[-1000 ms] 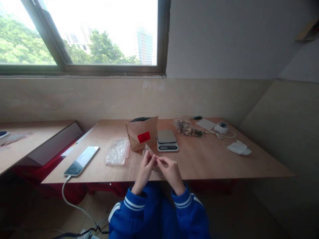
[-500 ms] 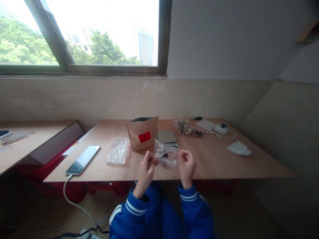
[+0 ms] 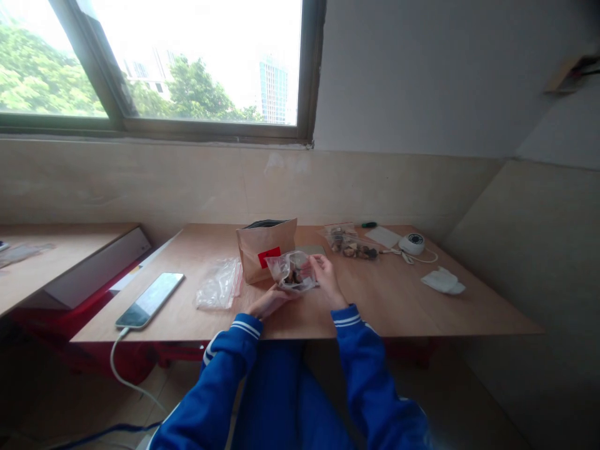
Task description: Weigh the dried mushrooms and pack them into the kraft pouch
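A clear zip bag (image 3: pixel 294 273) with dark brown pieces inside, perhaps dried mushrooms, is held above the table in front of me. My left hand (image 3: pixel 270 300) supports it from below at the left, its fingers partly hidden by the plastic. At the bag's upper right edge, my right hand (image 3: pixel 324 275) pinches the plastic. Just behind stands an upright brown paper pouch (image 3: pixel 253 250) with a red label and an open top. The bag covers part of that label. A flat pale device (image 3: pixel 312 250), perhaps a scale, lies behind my right hand, mostly hidden.
Empty clear bags (image 3: pixel 218 284) lie left of the pouch, near a phone (image 3: pixel 150 300) on a cable. Filled bags (image 3: pixel 359 249) sit at the back right. Beyond them are a white dome camera (image 3: pixel 411 244) with wires and a crumpled white tissue (image 3: pixel 443 281).
Both hands have moved forward and left with the bag, towards the pouch. My left hand has gone from pinching the bag's edge to supporting it underneath. The bag's brown contents now show more clearly.
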Demonstrator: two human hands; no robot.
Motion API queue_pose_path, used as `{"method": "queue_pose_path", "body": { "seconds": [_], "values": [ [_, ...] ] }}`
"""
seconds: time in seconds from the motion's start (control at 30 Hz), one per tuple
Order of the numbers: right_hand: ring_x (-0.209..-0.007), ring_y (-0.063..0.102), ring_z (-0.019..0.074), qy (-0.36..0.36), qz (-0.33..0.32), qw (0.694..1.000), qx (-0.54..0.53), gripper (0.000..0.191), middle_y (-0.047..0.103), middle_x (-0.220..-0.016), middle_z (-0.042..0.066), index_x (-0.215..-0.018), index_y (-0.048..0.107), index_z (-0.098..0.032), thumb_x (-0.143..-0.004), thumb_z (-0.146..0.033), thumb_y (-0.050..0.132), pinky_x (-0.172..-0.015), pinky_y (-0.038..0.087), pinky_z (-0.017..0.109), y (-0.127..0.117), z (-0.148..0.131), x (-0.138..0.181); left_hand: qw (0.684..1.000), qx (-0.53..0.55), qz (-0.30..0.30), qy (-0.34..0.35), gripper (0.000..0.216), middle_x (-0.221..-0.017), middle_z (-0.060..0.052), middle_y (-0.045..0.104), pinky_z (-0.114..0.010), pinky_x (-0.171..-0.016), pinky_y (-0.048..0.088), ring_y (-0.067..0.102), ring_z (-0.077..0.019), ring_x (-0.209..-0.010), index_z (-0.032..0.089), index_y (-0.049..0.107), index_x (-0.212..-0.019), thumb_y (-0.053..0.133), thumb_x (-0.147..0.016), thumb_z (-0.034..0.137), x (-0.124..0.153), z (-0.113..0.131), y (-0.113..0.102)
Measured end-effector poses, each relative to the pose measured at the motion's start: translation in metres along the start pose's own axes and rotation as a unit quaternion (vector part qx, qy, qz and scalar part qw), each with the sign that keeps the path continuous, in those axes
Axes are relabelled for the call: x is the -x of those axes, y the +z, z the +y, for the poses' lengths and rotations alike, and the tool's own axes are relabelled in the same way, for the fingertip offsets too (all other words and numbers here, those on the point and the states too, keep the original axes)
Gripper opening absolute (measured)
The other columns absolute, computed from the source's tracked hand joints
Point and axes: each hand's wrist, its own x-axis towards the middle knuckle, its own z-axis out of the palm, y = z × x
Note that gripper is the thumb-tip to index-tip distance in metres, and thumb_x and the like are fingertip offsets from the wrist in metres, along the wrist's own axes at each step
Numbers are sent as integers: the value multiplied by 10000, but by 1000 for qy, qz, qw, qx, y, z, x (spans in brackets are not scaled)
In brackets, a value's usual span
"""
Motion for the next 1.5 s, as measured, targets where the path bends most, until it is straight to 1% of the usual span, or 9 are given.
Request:
{"method": "queue_pose_path", "body": {
  "seconds": [0.13,0.3,0.4,0.5,0.73,0.9,1.1,1.27,1.5],
  "values": [
    [-589,640,184,-6,-36,997,64,350,673,-719,37,-821,542,-189,-714,-509,629,-527,530,307,0,18,-21,998,37,-28,-42,445,-931,-108,697,-465,-979,412,628,-260,-960,90,640,-992,748,-561,66,-3,2,-10],
    [-856,592,188,-245,65,928,271,152,606,-960,81,-930,584,-178,-801,-258,572,-775,502,333,5,3,-11,998,58,18,-5,470,-1060,-124,674,-452,-1049,352,607,-247,-1054,120,606,-1091,734,-641,78,-5,-3,-13],
    [-830,589,167,-294,-60,891,339,141,598,-898,53,-889,614,-190,-839,-143,491,-780,487,301,12,-9,-4,997,56,34,43,520,-1107,-116,659,-436,-1072,317,570,-245,-1116,133,595,-1128,736,-632,68,-9,-6,-15],
    [-880,607,173,-258,-216,862,378,245,634,-931,54,-924,641,-186,-796,-45,487,-802,481,297,18,-8,-5,995,50,38,79,552,-1123,-108,651,-436,-1068,310,535,-249,-1155,144,596,-1139,735,-613,53,-13,-9,-18],
    [-1035,568,233,-212,-330,824,408,383,629,-1101,111,-1085,616,-144,-725,-30,554,-923,432,361,21,2,-13,995,27,52,76,531,-1119,-104,642,-431,-1039,338,520,-254,-1155,142,622,-1083,740,-576,38,-13,-13,-22],
    [-859,612,198,-137,-389,820,396,239,663,-1005,71,-1009,639,-156,-774,-156,598,-783,476,311,27,-6,-18,995,29,42,83,510,-1103,-107,643,-420,-1022,356,522,-265,-1150,132,626,-1088,730,-596,44,-12,-11,-21],
    [-925,585,226,-183,-337,831,404,198,646,-1010,92,-895,630,-140,-707,-167,687,-798,453,321,35,-5,-21,996,28,45,67,513,-1037,-125,665,-424,-1014,361,549,-279,-1110,90,623,-1092,721,-593,18,-11,-9,-19],
    [-795,619,168,-114,-307,883,338,193,669,-912,41,-911,633,-157,-719,-132,632,-709,479,273,27,-6,-21,997,29,46,53,520,-1088,-123,657,-415,-1005,389,567,-268,-1100,114,598,-1142,703,-637,53,-8,-6,-15],
    [-862,661,181,-94,-220,931,276,219,697,-983,85,-940,675,-148,-735,-126,601,-774,527,308,7,-7,-19,997,35,50,43,564,-1150,-125,636,-457,-1007,408,574,-282,-1110,137,554,-1178,706,-638,78,-6,-6,-16]
  ]
}}
